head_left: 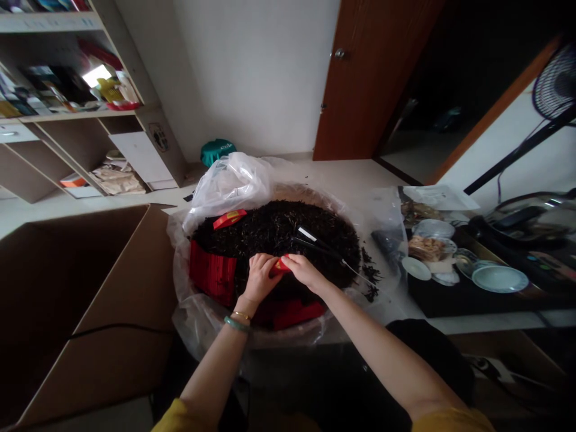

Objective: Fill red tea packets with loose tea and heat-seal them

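Observation:
Both my hands meet over a wide heap of dark dried leaves (pixel 265 223) that looks like loose tea, in a container lined with clear plastic (pixel 180 288). My left hand (pixel 260 277) and my right hand (pixel 306 273) grip a small red packet (pixel 279 266) between them, fingers closed on its two ends. Left of my hands lies a stack of flat red packets (pixel 213 273). More red packets (pixel 297 313) sit under my forearms, partly hidden. A red and yellow packet (pixel 229 219) rests on the leaves. Beyond my right hand lies a black tool with a white label (pixel 308 235), its kind unclear.
An open cardboard box (pixel 121 300) stands at the left. On the right, a dark table (pixel 445 306) carries dishes (pixel 499 278) and a black appliance (pixel 522 240). A fan (pixel 555 81) is at the far right. Some leaves (pixel 371 276) are spilled beside the heap.

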The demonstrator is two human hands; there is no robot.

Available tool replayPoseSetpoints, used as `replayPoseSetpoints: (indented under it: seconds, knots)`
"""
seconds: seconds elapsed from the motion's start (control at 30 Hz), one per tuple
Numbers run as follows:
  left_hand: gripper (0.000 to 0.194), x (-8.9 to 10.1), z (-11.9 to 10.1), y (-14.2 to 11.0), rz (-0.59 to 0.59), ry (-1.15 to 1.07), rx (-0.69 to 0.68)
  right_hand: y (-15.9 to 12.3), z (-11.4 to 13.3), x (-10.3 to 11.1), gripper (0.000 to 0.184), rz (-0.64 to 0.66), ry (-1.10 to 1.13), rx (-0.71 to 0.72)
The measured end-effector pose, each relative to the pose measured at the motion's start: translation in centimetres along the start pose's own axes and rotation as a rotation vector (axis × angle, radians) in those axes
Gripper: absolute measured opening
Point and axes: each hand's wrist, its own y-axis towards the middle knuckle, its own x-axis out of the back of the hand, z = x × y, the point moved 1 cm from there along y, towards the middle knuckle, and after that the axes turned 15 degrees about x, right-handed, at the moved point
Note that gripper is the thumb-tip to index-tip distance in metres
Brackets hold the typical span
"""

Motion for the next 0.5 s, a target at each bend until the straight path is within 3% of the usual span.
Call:
replayPoseSetpoints:
  seconds: [0.2, 0.3, 0.37, 0.43, 0.5]
  knots:
    - [0.027, 0.2, 0.3, 0.2, -0.049, 0.026, 0.064, 0.3, 0.5, 0.1, 0.030, 0.050, -0.003, 0.104]
    - [0.027, 0.6, 0.7, 0.5, -0.134, -0.036, 0.141, 0.8, 0.3, 0.6, 0.033, -0.152, 0.038, 0.160]
    - [0.030, 0.8, 0.9, 0.7, -0.207, -0.067, 0.207, 0.9, -0.1, 1.0, 0.030, -0.268, -0.070, 0.177]
    - [0.034, 1.0, 1.0, 0.8, -0.255, -0.080, 0.262, 0.6, -0.5, 0.9, 0.022, -0.148, -0.278, 0.224]
    - [0.036, 1.1, 1.0, 0.8, -0.260, -0.090, 0.283, 0.0, -1.0, 0.0, 0.022, 0.154, -0.505, 0.313]
